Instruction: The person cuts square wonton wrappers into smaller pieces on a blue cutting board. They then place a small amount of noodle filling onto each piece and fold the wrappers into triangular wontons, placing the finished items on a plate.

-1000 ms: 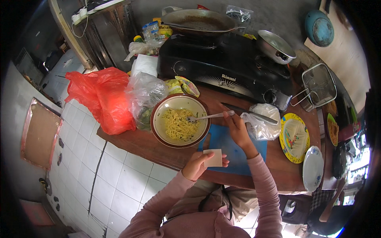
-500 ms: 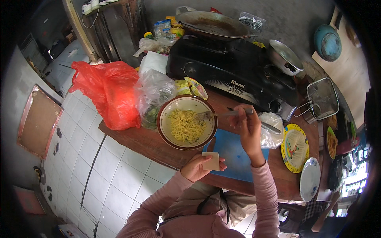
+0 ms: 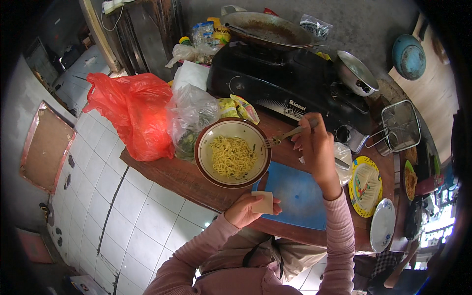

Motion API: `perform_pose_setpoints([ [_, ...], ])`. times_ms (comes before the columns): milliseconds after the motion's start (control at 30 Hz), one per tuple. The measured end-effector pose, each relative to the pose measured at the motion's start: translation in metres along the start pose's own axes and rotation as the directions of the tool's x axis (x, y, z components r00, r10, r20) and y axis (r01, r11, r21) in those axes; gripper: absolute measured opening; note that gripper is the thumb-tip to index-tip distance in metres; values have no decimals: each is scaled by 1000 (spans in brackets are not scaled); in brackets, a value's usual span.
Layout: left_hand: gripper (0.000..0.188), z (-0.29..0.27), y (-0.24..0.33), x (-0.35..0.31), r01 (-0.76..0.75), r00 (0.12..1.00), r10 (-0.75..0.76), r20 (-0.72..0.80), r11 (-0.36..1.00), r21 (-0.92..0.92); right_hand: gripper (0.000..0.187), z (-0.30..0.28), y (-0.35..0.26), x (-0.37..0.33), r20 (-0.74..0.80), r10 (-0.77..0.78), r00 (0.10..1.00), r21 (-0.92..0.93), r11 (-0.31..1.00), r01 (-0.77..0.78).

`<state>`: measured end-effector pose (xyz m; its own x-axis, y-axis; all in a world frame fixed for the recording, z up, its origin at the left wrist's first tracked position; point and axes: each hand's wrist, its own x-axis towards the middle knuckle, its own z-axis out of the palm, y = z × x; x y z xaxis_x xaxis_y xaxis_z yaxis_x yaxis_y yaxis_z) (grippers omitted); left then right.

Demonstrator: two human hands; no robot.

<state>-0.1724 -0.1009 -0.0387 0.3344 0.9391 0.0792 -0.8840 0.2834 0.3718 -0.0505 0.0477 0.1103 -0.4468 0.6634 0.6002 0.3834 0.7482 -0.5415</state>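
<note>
My left hand (image 3: 240, 210) holds a pale square dough wrapper (image 3: 263, 203), thumb on top and fingers beneath, just in front of the bowl. A fork (image 3: 284, 136) is gripped near the end of its handle by my right hand (image 3: 317, 155). Its tines are at the right rim of a cream bowl (image 3: 201, 167) with a brown edge; I cannot tell whether they touch it. Inside the bowl lie yellow noodles (image 3: 232, 156) with green bits. Below my right hand is a blue cutting board (image 3: 297, 196), partly behind my hands and forearm.
Left of the bowl sit a red plastic bag (image 3: 142, 115) and a clear bag (image 3: 191, 110). A black stove (image 3: 275, 81) carrying a wok (image 3: 268, 29) and a pot (image 3: 356, 73) stands behind. To the right are a yellow-rimmed plate (image 3: 365, 207) of pale wrappers and a white plate (image 3: 382, 226).
My right hand has moved right, drawing the fork from over the noodles to the bowl's right rim. My left hand keeps the wrapper in nearly the same place.
</note>
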Motion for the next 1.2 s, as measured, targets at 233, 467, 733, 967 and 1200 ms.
perform_pose_setpoints([
  [233,41,-2,-2,0,-25,994,37,107,993,-117,9,21,-3,-5,116,241,964,317,910,-266],
  [467,42,-4,-2,-1,-20,996,28,81,996,-92,10,15,-1,5,69,149,986,197,967,-160],
  [733,39,-5,-3,1,-13,995,26,98,992,-125,7,20,1,-8,229,233,945,275,916,-293],
  [967,37,-3,-1,1,10,998,-3,64,995,-96,5,18,10,-5,96,268,959,405,869,-284],
  [1200,34,0,0,0,9,1000,-10,-20,999,-32,11,23,5,-3,128,-64,990,84,995,54],
])
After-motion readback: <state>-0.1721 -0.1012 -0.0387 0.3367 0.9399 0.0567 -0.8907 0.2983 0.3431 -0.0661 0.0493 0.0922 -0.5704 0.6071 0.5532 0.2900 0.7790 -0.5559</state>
